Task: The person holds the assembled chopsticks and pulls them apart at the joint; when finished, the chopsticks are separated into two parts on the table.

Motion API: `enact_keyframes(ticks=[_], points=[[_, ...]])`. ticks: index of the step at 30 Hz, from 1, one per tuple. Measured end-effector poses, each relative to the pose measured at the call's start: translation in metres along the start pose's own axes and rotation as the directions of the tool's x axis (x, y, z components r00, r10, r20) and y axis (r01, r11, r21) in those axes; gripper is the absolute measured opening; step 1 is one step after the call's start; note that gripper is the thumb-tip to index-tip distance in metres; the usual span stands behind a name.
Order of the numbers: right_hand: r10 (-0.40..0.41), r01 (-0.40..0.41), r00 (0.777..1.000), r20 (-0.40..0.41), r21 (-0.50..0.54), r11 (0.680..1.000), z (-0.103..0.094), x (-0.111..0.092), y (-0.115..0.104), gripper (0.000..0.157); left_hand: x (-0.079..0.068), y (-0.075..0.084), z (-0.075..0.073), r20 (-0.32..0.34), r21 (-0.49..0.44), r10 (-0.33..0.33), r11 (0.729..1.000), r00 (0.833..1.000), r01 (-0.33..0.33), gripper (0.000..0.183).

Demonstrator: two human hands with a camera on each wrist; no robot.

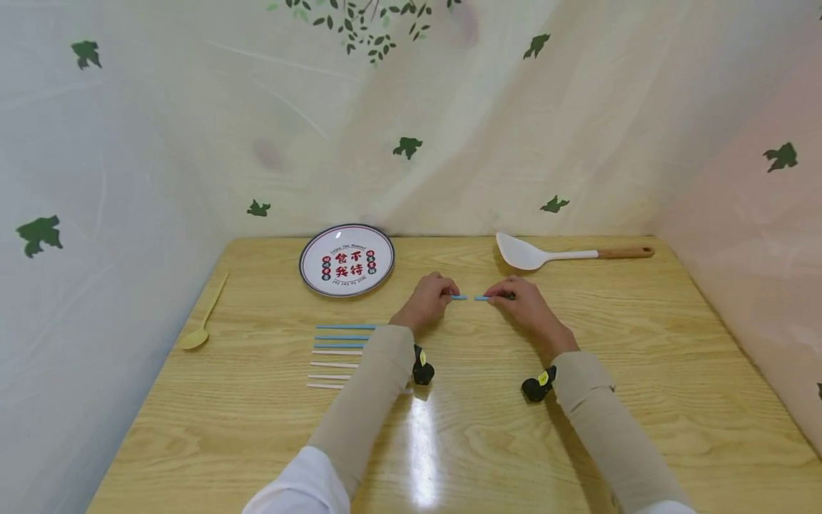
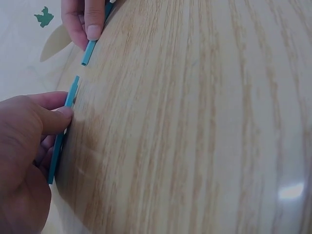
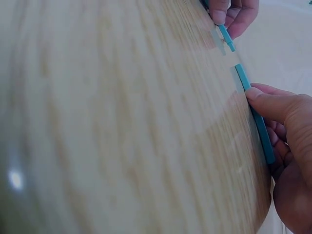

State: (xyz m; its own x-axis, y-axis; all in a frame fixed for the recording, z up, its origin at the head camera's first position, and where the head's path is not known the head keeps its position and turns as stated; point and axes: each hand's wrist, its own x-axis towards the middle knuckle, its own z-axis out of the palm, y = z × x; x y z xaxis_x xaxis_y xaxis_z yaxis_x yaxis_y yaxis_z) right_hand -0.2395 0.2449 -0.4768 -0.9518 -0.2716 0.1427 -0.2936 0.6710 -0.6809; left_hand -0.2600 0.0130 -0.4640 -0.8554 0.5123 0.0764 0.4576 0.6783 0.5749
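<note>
Over the middle of the table, my left hand [image 1: 427,300] pinches a short blue chopstick piece [image 2: 58,144] between thumb and fingers. Its far end narrows to a thin peg in the left wrist view. My right hand [image 1: 523,307] pinches a second blue chopstick piece [image 3: 261,127], whose near end is blunt and full width. The two pieces point at each other, roughly in line, with a small gap between their ends. Parts of both pieces are hidden behind the fingers.
Left of my left forearm lies a row of blue sticks [image 1: 340,337] and pale sticks [image 1: 330,364], partly covered by the sleeve. A printed plate [image 1: 315,260] stands at the back, a yellow spoon [image 1: 195,338] at far left, a white spatula with wooden handle [image 1: 523,253] at back right.
</note>
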Motion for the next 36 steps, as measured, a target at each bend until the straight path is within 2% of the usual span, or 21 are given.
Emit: enact_keyframes(ticks=[7, 13, 21, 27, 30, 36], points=[[-0.015, 0.014, 1.0, -0.009, -0.017, 1.0, 0.003, 0.0, 0.001, 0.014, -0.001, -0.002, 0.001, 0.015, -0.008, -0.03, 1.0, 0.999, 0.03, 0.017], [-0.006, 0.006, 1.0, -0.01, -0.003, 1.0, 0.004, 0.0, 0.0, 0.013, -0.001, -0.003, 0.001, 0.014, -0.009, -0.02, 1.0, 1.0, 0.021, 0.016], [0.002, -0.002, 1.0, 0.006, -0.028, 1.0, 0.003, -0.001, -0.005, 0.016, -0.002, 0.0, -0.003, 0.029, 0.044, -0.052, 0.998, 0.998, 0.05, 0.015], [-0.081, 0.078, 0.996, -0.037, -0.093, 0.993, 0.001, -0.002, -0.011, 0.018, -0.009, 0.007, -0.013, -0.043, 0.074, -0.052, 0.996, 0.998, 0.055, 0.019], [-0.12, 0.113, 0.991, -0.058, -0.111, 0.987, -0.001, -0.002, -0.017, 0.017, -0.01, 0.01, -0.02, -0.076, 0.074, -0.028, 0.997, 0.997, 0.034, 0.019], [-0.171, 0.165, 0.982, -0.078, -0.08, 0.983, -0.002, 0.001, -0.032, 0.019, -0.015, 0.016, -0.031, -0.124, 0.054, 0.035, 0.998, 0.992, -0.028, 0.019]])
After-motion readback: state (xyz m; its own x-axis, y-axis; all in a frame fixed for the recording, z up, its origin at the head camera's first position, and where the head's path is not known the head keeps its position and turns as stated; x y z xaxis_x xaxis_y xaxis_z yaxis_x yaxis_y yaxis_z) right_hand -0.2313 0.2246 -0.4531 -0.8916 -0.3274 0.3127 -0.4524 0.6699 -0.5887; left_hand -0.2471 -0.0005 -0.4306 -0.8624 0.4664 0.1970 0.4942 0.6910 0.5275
